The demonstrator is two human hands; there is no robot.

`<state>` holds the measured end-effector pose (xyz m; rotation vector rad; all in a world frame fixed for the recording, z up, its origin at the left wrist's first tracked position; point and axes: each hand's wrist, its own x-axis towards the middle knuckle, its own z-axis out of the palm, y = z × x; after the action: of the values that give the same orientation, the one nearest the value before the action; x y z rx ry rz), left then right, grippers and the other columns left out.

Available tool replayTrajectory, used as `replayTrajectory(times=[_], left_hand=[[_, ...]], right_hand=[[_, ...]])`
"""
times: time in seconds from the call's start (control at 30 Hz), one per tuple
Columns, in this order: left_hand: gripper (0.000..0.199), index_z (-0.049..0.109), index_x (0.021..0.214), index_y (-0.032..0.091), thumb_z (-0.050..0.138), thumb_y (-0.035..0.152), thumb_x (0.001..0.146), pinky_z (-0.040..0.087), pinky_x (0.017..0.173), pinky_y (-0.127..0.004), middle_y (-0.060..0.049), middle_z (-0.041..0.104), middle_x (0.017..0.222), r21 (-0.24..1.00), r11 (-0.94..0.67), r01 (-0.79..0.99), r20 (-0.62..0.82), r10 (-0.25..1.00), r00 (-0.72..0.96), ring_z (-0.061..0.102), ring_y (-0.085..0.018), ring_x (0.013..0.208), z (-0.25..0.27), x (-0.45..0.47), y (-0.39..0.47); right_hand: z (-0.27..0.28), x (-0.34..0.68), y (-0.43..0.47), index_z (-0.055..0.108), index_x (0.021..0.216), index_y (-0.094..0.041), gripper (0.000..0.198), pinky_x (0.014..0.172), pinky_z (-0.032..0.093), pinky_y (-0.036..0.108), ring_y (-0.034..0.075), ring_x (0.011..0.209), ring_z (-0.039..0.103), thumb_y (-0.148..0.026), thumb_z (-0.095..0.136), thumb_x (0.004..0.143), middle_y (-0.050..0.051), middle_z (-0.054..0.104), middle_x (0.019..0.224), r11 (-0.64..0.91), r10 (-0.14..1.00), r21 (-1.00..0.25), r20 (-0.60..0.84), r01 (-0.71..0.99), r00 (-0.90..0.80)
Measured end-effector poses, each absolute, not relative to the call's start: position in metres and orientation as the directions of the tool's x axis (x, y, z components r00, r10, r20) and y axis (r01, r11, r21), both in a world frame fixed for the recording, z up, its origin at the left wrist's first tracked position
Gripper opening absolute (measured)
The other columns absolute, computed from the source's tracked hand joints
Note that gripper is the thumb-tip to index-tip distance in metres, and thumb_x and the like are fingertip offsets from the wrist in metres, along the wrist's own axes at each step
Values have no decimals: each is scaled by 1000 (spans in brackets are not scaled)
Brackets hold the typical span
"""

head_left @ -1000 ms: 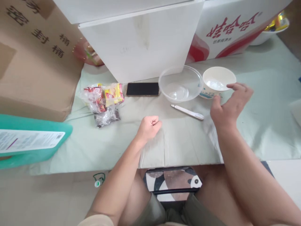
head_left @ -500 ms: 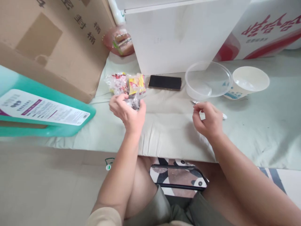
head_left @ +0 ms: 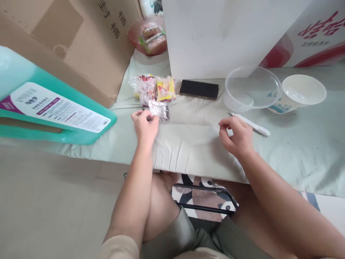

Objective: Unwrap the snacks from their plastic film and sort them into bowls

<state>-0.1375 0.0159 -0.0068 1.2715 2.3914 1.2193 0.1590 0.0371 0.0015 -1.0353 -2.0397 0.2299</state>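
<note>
My left hand (head_left: 145,126) rests on the cloth with its fingers loosely curled and a gap between thumb and forefinger. Just beyond its fingertips lies a shiny silver packet (head_left: 159,109). Behind that are a yellow-and-red wrapped packet (head_left: 165,89) and a red packet in crinkled clear wrap (head_left: 147,86). My right hand (head_left: 236,136) hovers over the cloth, its thumb and fingers curled together in a pinch; whatever is between them, if anything, is hidden. A white-handled utensil (head_left: 254,126) lies beyond its knuckles, with a metal end partly visible.
A black phone (head_left: 198,89) lies before a white box (head_left: 210,43). To the right stand a clear plastic bowl (head_left: 237,102) and a paper bowl (head_left: 302,95). A green jug (head_left: 81,122) and a cardboard box (head_left: 88,61) border the left; a pink bowl (head_left: 134,37) sits behind.
My left hand has let go of the silver packet and drawn back to its near left side. My right hand has barely moved, while the view has shifted, showing more of the white-handled utensil.
</note>
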Motion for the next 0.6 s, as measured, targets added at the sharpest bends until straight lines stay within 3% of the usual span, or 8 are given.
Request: replayTrajectory(times=[0.17, 0.33, 0.47, 0.53, 0.6], left_hand=[[22, 50, 55, 18, 67, 8, 64, 54, 90, -36, -7, 53, 111, 838, 80, 540, 165, 905, -391, 61, -21, 103, -9, -112, 10], [29, 44, 52, 17, 69, 11, 67, 55, 87, -35, -8, 55, 119, 901, -129, 413, 157, 987, -33, 64, -21, 103, -3, -61, 1], [26, 46, 59, 18, 71, 14, 67, 55, 79, -30, -9, 56, 121, 980, -82, 182, 74, 996, 53, 63, -21, 106, 3, -34, 8], [24, 53, 76, 20, 75, 18, 65, 54, 75, -27, -8, 58, 120, 1000, -18, -2, 18, 999, 29, 65, -19, 102, 5, -25, 15], [44, 56, 101, 25, 80, 23, 64, 55, 73, -26, -6, 62, 118, 983, 61, -171, -56, 998, 34, 67, -17, 94, 4, -17, 23]], right_hand=[[-6, 162, 31, 60, 96, -24, 11, 70, 50, 36, 22, 78, 65, -22, 54, 86, 6, 67, 85, 547, 837, -576, 382, 608, -392], [-14, 163, 27, 53, 128, -21, 57, 95, 47, 53, 37, 112, 64, -51, 67, 82, 17, 69, 121, 423, 878, -687, 149, 591, -455], [-11, 165, 29, 46, 132, -22, 60, 82, 51, 44, 29, 92, 68, -52, 67, 85, 10, 72, 104, 227, 892, -888, 25, 399, -451], [-9, 167, 31, 47, 125, -22, 50, 73, 51, 37, 23, 83, 67, -51, 65, 88, 7, 71, 97, 143, 910, -950, 16, 278, -415], [-8, 169, 34, 48, 118, -23, 42, 70, 50, 34, 20, 81, 65, -49, 64, 89, 6, 69, 96, 121, 937, -971, 43, 206, -348]])
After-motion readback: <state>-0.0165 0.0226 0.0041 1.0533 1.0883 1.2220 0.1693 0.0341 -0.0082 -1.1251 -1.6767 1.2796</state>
